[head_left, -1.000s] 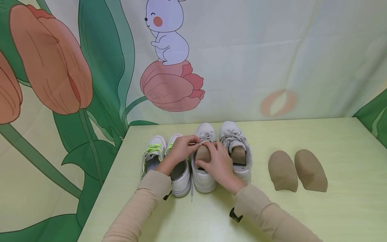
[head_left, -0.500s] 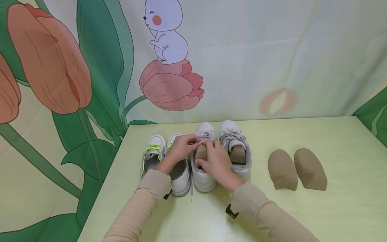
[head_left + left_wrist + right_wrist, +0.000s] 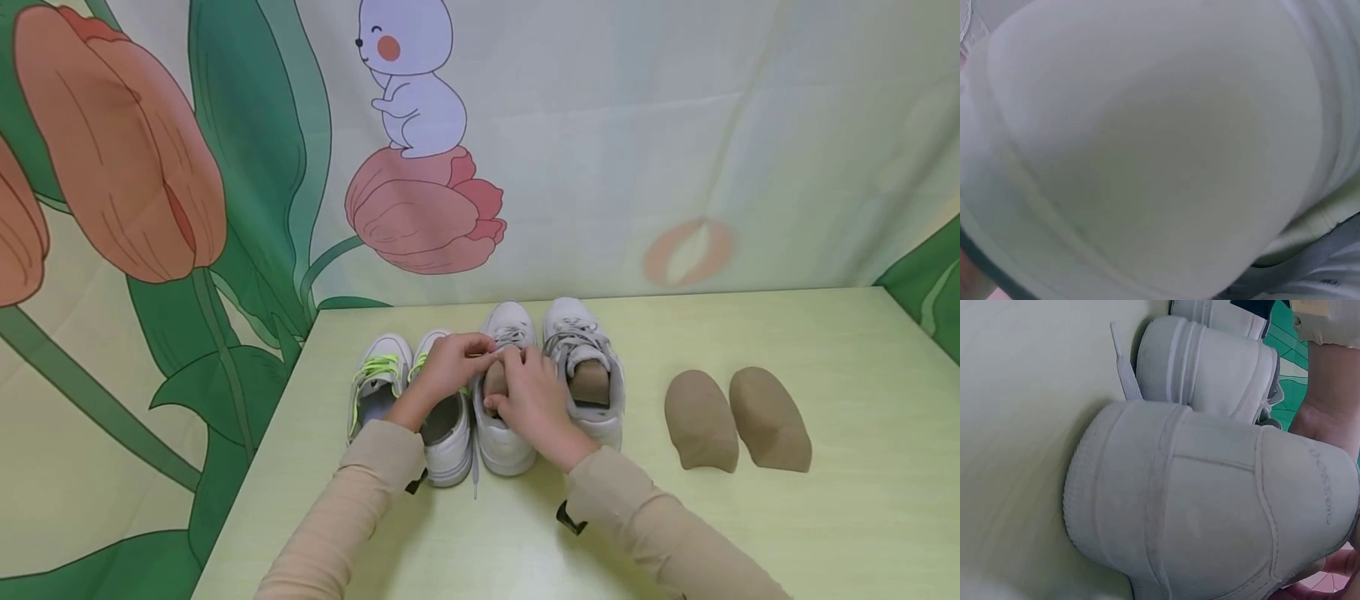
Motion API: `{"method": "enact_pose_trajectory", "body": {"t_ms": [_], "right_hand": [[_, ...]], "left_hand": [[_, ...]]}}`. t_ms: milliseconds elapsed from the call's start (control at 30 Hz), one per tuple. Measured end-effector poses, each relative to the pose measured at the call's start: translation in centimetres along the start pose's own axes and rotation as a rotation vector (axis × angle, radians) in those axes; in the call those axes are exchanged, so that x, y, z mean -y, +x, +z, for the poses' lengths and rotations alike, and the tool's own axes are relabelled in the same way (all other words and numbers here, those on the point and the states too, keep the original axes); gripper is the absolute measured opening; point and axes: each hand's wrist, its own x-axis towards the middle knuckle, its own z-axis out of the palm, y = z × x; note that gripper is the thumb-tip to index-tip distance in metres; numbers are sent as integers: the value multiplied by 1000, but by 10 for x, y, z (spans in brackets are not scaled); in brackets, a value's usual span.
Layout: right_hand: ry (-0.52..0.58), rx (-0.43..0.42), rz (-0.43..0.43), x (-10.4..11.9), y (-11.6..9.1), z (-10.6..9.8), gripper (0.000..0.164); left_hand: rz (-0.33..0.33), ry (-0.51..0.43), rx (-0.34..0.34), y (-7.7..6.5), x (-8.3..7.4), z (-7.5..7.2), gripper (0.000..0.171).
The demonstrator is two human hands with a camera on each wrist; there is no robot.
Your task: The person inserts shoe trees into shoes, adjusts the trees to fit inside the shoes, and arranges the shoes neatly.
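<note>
A white sneaker (image 3: 506,452), third from the left in the row, has a brown molded shoe insert (image 3: 494,379) in its opening. At its tongue, my left hand (image 3: 447,369) pinches the edge with thumb and fingers. My right hand (image 3: 534,396) curves over the opening, its thumb low on the insert and its fingers near the tongue. The hands hide much of the tongue and insert. White shoe surface (image 3: 1179,137) fills the left wrist view, too close and blurred for detail. The right wrist view shows the sneaker's heel (image 3: 1210,494), with fingertips partly seen beyond it.
Right of it stands another white sneaker (image 3: 615,417) with a brown insert (image 3: 590,382) inside. Two smaller sneakers with green laces (image 3: 381,367) stand at left. Two loose brown inserts (image 3: 702,423) lie on the table at right. A printed cloth (image 3: 585,167) hangs behind.
My right hand and forearm have shifted slightly left, covering more of the insert. The left hand keeps its place at the tongue. The shoes and loose inserts stay put.
</note>
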Motion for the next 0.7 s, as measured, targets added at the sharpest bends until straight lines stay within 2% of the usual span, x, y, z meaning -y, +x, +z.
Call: {"method": "enact_pose_trajectory", "body": {"t_ms": [200, 467, 700], "right_hand": [[-7, 38, -9, 2, 5, -1, 50], [5, 43, -46, 4, 9, -1, 49], [-18, 77, -33, 5, 10, -4, 44]], "left_hand": [[-19, -4, 2, -1, -2, -2, 17], [-6, 1, -16, -1, -1, -2, 16], [-14, -1, -19, 0, 0, 0, 14]]}}
